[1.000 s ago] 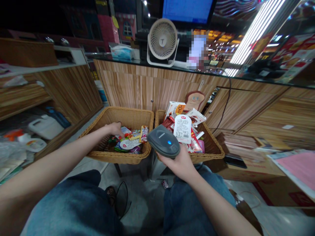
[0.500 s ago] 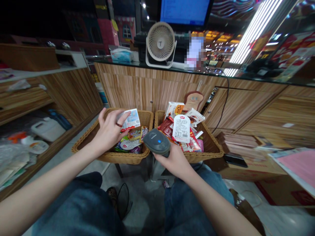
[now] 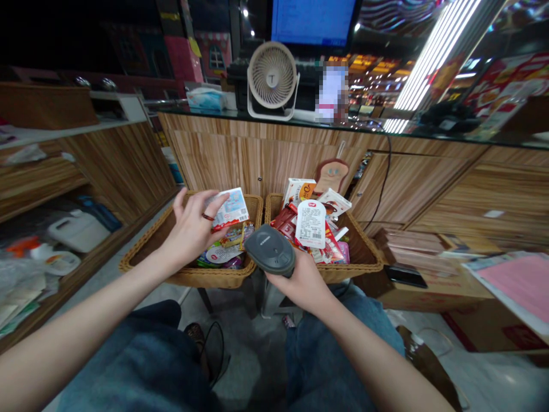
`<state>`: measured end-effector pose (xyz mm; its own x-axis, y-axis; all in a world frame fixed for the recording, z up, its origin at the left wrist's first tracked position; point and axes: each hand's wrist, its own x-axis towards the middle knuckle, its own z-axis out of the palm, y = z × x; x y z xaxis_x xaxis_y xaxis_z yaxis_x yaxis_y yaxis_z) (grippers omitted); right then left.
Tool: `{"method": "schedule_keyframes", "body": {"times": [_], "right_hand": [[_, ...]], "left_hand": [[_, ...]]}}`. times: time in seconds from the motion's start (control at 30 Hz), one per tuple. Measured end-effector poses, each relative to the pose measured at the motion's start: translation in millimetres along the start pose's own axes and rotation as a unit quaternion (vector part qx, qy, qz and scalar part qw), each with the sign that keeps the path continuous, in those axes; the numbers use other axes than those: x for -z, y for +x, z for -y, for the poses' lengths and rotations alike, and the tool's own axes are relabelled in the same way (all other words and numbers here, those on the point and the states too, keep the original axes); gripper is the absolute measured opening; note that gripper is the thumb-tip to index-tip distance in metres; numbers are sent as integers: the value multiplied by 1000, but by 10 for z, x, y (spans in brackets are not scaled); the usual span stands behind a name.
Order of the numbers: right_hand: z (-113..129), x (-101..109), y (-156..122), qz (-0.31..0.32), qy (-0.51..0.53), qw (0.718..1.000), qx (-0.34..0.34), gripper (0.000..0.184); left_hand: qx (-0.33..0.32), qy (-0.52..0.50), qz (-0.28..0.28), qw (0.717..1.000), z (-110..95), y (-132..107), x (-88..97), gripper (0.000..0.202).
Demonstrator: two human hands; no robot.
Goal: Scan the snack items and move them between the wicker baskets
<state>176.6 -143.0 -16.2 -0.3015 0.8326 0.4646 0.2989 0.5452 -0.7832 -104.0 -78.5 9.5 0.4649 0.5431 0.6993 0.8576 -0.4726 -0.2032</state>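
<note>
My left hand is raised over the left wicker basket and pinches a small white and blue snack packet between thumb and fingers. My right hand grips a grey barcode scanner, its head turned toward the packet. The left basket holds several colourful packets at its right end. The right wicker basket is piled with red and white packets.
A wooden counter with a glass top stands behind the baskets, carrying a white fan, a tissue box and a monitor. Shelves with a white jug run on the left. Cardboard boxes and pink paper lie right.
My left hand came up out of the left basket with the white and blue packet. My right hand drew the scanner slightly left and down, toward the packet.
</note>
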Motion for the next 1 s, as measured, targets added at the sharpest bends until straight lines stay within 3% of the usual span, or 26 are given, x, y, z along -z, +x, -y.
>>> {"method": "schedule_keyframes", "body": {"times": [0.17, 0.37, 0.47, 0.57, 0.67, 0.83, 0.93, 1.0], "right_hand": [[61, 48, -28, -47, 10, 995, 85, 23], [108, 113, -24, -64, 15, 983, 169, 34], [131, 127, -20, -72, 15, 983, 166, 27], [137, 132, -29, -77, 7, 986, 149, 26], [113, 125, -46, -81, -2, 993, 90, 26], [41, 115, -31, -114, 26, 993, -9, 15], [33, 124, -6, -117, 36, 992, -17, 7], [37, 125, 2, -114, 39, 993, -15, 5]], "left_hand": [[-61, -91, -30, 994, -307, 397, -210, 79], [-165, -193, -39, 967, -953, 1180, -676, 80], [-161, -210, 11, 964, -1228, 1473, -811, 76], [-116, -213, 39, 969, -1293, 1562, -858, 71], [-66, -203, 46, 976, -1093, 1442, -853, 67], [-3, -149, 85, 985, -353, 908, -808, 67], [56, -112, 144, 982, 102, 518, -815, 68], [84, -87, 216, 969, 320, 292, -847, 71]]}}
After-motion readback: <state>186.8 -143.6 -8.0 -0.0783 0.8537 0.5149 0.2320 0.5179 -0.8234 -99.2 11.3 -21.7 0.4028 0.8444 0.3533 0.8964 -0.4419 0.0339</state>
